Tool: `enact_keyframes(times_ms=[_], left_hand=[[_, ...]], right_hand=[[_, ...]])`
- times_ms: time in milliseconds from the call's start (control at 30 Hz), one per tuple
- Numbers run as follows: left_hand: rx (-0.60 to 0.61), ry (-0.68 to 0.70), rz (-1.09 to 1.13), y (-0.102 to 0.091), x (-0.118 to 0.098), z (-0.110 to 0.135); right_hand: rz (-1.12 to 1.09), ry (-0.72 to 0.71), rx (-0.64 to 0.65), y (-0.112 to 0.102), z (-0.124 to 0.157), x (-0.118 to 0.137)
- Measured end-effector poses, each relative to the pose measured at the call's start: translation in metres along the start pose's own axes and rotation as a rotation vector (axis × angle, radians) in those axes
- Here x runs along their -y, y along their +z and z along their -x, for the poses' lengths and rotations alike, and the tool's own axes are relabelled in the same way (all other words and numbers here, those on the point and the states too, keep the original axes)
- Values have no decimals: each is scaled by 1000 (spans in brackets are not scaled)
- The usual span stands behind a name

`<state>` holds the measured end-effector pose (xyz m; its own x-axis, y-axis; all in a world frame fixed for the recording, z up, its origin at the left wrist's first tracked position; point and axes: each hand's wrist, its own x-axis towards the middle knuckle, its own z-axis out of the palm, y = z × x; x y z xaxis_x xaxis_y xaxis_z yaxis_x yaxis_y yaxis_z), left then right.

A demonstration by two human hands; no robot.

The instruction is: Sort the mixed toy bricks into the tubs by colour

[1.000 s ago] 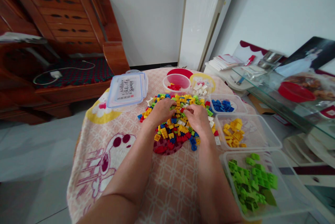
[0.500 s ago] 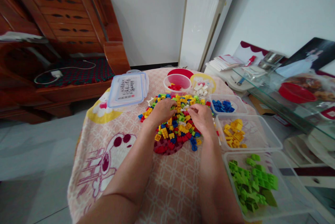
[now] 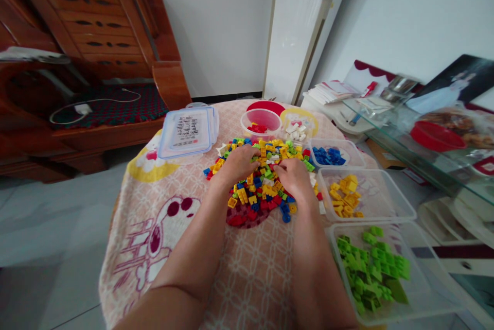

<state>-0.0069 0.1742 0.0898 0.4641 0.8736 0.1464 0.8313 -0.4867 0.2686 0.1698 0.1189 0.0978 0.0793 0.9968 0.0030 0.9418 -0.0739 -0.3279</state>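
Observation:
A mixed heap of plastic building bricks (image 3: 268,186) in red, yellow, blue, green and white lies mid-table. Over its left part rests my left hand (image 3: 240,164), with fingers bent and a gap between the fingertips and thumb; nothing shows in it. My right hand (image 3: 295,178) is at the heap's right side. Its thumb and fingertips come together low among the bricks, and whatever lies between them is too small to make out. Right of that hand stand clear boxes holding blue bricks (image 3: 328,156), yellow bricks (image 3: 345,196) and green bricks (image 3: 372,268).
Behind the heap are a round tub (image 3: 261,123) with red pieces and a small pile of white bricks (image 3: 296,132). Blue-rimmed lids (image 3: 185,133) lie at back left. A glass shelf (image 3: 417,150) stands beyond the boxes, and a wooden bench (image 3: 100,36) at left.
My right hand has shifted slightly left and toward me, its fingertips now lower on the heap. The left hand has stayed nearly in place.

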Motion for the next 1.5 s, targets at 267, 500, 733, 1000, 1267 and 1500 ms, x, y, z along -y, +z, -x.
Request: enact_keyframes(times_ms=[267,500,733,1000,1267,1500], left_hand=[[-16,14,26,1,1,0],[-21,2,37,1,2,-1],[-15,0,34,0,3,0],[-44,-1,43,1,4,-1],[-26,-7,23,0,3,0],[-23,-13,38,-1,3,1]], right_hand=[[-111,-95,8,3,5,20],[-130,-155,-11,5,6,23],[-98,-129,-57,-4,9,23],[-57,-38,-87,-9,5,4],[10,182,-164,-23,6,-19],[33,264,-125,-18,2,-30]])
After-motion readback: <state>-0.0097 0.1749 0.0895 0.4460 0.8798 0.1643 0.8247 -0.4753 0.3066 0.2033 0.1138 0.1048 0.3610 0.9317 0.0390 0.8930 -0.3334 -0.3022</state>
